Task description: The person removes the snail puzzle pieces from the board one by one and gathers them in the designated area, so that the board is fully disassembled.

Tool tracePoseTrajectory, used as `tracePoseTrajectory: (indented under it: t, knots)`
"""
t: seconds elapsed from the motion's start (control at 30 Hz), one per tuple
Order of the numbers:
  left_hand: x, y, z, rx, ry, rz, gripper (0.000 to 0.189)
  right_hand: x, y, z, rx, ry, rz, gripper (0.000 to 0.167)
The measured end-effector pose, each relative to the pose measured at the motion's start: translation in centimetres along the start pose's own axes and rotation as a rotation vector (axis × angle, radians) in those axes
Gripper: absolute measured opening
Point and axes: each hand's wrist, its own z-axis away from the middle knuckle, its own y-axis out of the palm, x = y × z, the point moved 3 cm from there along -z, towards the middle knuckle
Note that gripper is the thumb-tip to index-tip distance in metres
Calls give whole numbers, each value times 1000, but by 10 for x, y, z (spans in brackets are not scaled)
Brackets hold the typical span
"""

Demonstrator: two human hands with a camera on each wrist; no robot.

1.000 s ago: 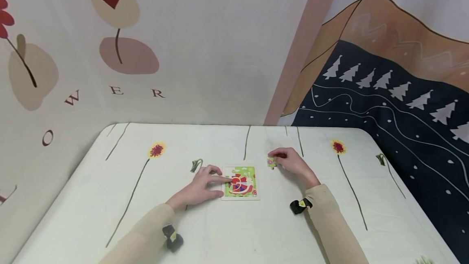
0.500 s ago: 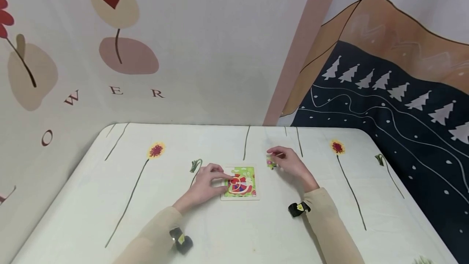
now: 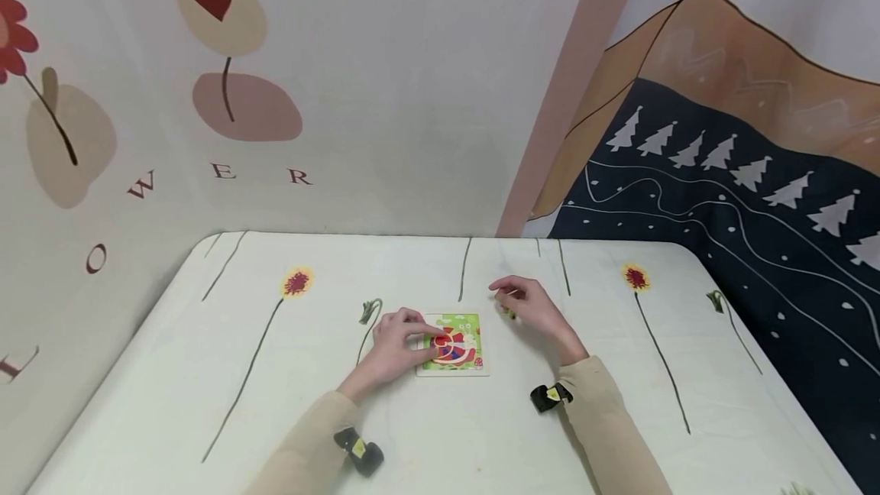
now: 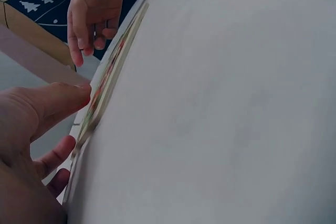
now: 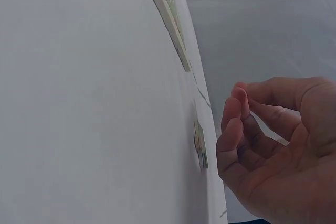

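A small square jigsaw puzzle (image 3: 469, 342) in a pale tray lies mid-table, its picture green with a red, white and blue figure. Over its left side my left hand (image 3: 399, 342) reaches, index finger and thumb resting on the picture, other fingers off to the left. The left wrist view shows the left thumb at the puzzle's top surface. To the right, my right hand (image 3: 532, 310) hovers with loosely bent fingers and nothing visible between them. Below that hand lies a loose puzzle piece (image 5: 200, 148), apart from the fingers in the right wrist view and mostly covered in the head view.
A white cloth (image 3: 412, 434) printed with flowers and stems covers the table. Behind stands a pale printed wall hanging (image 3: 399, 136), with a dark mountain-and-tree hanging (image 3: 722, 250) at the right. Black wrist cameras sit on both sleeves.
My left hand has slid right, its thumb coming onto the puzzle beside the index finger. The right hand has shifted slightly left, away from the loose piece, which stays on the table.
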Motion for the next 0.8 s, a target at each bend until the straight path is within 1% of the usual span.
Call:
tracePoseTrajectory:
  t: [0.07,0.17,0.3,0.4,0.53,0.67,0.8]
  knots:
    - [0,1,-1,3,-4,-4,25,2,3,-1,10,-12,0,20]
    - [-1,3,-2,2,12,-17,25,5,8,-3,36,-28,10,20]
    - [-2,4,-3,5,19,-27,26,8,16,-6,91,-27,58,19]
    - [-3,4,-4,8,8,-29,26,14,24,-7,144,-33,92,20]
    - [-4,4,-4,4,5,-28,26,22,35,-8,205,-54,110,20]
    - [-4,4,-3,-1,-6,-24,27,25,44,-11,247,-88,141,19]
    - [-4,4,-2,-1,1,-25,28,27,50,-13,283,-99,154,19]
